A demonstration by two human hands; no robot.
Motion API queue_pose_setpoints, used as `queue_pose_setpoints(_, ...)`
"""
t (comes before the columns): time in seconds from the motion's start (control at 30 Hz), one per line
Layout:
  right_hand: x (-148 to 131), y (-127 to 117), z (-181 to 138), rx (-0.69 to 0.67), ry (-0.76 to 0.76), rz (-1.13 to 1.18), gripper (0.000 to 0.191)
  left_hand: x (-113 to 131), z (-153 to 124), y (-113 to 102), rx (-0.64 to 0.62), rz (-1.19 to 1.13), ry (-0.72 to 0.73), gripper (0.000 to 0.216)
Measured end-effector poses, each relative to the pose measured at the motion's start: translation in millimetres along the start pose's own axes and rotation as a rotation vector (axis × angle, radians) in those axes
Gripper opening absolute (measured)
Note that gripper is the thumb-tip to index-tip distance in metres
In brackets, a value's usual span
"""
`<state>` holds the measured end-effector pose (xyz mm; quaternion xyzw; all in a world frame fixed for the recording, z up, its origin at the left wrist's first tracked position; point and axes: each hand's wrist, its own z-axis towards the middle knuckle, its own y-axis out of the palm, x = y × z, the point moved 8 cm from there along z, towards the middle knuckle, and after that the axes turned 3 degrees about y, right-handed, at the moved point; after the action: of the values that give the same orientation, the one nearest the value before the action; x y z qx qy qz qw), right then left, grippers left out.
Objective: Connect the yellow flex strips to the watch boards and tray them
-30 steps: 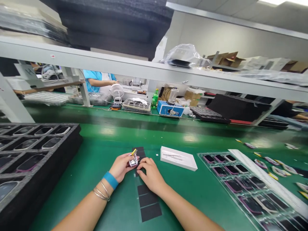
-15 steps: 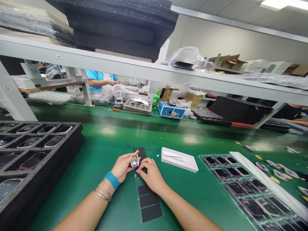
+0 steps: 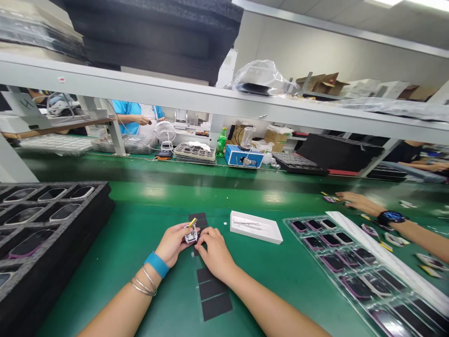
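Note:
My left hand (image 3: 171, 245) grips a small smartwatch case (image 3: 191, 236), its inner side facing up and a yellow tab (image 3: 192, 222) sticking out at the top. My right hand (image 3: 216, 252) is closed beside the case's right edge, thumb and fingertips drawn together. Whatever lies between those fingertips is too small or hidden to make out. Under both hands runs a clear strip with black rectangular pieces (image 3: 212, 290), partly covered by my fingers. Just right of the hands lies a shallow white box (image 3: 257, 234) with tweezers-like tools in it.
A black foam tray (image 3: 89, 220) of watch screens stands at left. On the right lies a clear plastic tray (image 3: 326, 267) with more screens, beside a paper strip (image 3: 382, 252). Another person's hand (image 3: 361, 203) reaches over loose watch parts. A shelf beam (image 3: 196, 96) crosses ahead.
Another person's hand with a dark wristwatch has come in from the right over the loose parts. My view has shifted slightly; both my hands keep nearly the same pose around the case.

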<state>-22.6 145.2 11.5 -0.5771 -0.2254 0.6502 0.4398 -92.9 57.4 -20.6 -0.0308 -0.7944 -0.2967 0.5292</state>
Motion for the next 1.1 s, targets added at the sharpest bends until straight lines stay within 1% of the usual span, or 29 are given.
queue_pose_setpoints(0.1,-4,2,-1,-0.01,-0.043,-0.081,0.008,-1,-1,-1,0.001,-0.007,0.0,0.015)
queue_pose_setpoints(0.2,-5,4,-3,-0.013,-0.087,-0.103,0.008,0,-1,-1,0.002,-0.014,0.003,0.016)
queue_pose_setpoints(0.47,-12,-2,-9,-0.009,-0.192,0.02,0.013,0,0,-2,0.006,-0.005,0.014,0.014)
queue_pose_setpoints(0.6,-17,-12,-14,0.005,-0.242,0.06,0.011,0,2,-2,-0.002,0.0,0.006,0.014)
queue_pose_setpoints(0.77,-17,-27,-16,0.051,-0.281,0.168,0.01,-1,3,-2,-0.004,0.01,0.008,0.014)
queue_pose_setpoints(0.93,-11,-36,-13,0.116,-0.25,0.248,0.009,0,1,-1,-0.002,0.012,-0.006,0.016)
queue_pose_setpoints(1.1,1,-30,-4,0.107,-0.137,0.292,0.007,0,1,-1,0.002,-0.001,-0.042,0.015)
